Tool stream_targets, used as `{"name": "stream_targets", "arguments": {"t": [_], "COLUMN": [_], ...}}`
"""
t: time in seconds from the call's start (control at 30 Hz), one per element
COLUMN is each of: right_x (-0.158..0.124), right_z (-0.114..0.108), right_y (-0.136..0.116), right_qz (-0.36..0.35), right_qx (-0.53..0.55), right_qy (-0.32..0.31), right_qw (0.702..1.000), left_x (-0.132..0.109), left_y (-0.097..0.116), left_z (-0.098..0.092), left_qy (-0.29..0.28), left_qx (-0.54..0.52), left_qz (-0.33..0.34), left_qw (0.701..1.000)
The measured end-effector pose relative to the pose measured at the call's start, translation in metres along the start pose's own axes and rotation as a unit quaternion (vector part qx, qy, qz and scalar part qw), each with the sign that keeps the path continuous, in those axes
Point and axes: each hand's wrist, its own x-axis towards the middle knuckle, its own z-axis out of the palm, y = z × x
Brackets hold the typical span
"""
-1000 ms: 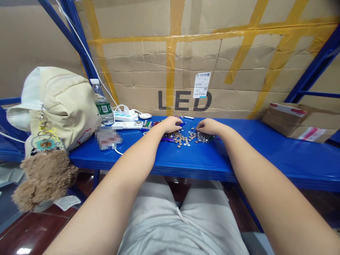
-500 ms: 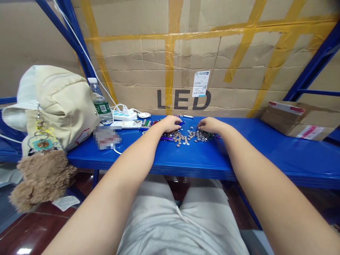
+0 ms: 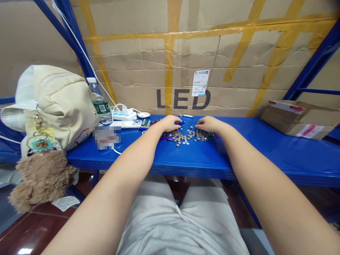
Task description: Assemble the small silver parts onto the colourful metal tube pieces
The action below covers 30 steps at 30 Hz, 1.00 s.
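Observation:
My left hand (image 3: pixel 172 123) is closed around a short blue tube (image 3: pixel 182 123), whose end sticks out past the fingertips. My right hand (image 3: pixel 207 124) has its fingertips pressed together over the table; whatever they grip, if anything, is too small to make out. Between and in front of both hands lie many small round metal discs (image 3: pixel 181 138). Below my right hand is a heap of small shiny metal parts (image 3: pixel 204 135). A purple tube (image 3: pixel 166 139) rests under my left wrist. One small metal piece (image 3: pixel 191 127) lies between the hands.
Left on the blue table (image 3: pixel 191 159) are a phone (image 3: pixel 127 124), power strip (image 3: pixel 124 115), water bottle (image 3: pixel 102 106) and cream bag (image 3: pixel 61 102). A white pen (image 3: pixel 188 116) lies behind the hands. A small carton (image 3: pixel 300 118) stands right; a large cardboard box (image 3: pixel 148 71) backs the table.
My right hand has shifted slightly left, toward my left hand. My left hand keeps the blue tube in almost the same place.

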Motion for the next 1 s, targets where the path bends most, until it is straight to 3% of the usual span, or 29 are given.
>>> {"name": "stream_targets", "arguments": {"t": [1.0], "right_x": [-0.0017], "right_z": [-0.0013], "right_y": [-0.0028], "right_qz": [-0.033], "right_qx": [0.004], "right_qy": [0.031], "right_qw": [0.999], "left_x": [0.0011], "left_y": [-0.0013], "left_z": [0.0007], "left_qy": [-0.003], "left_qx": [0.001], "left_qz": [0.007], "left_qw": [1.000]}}
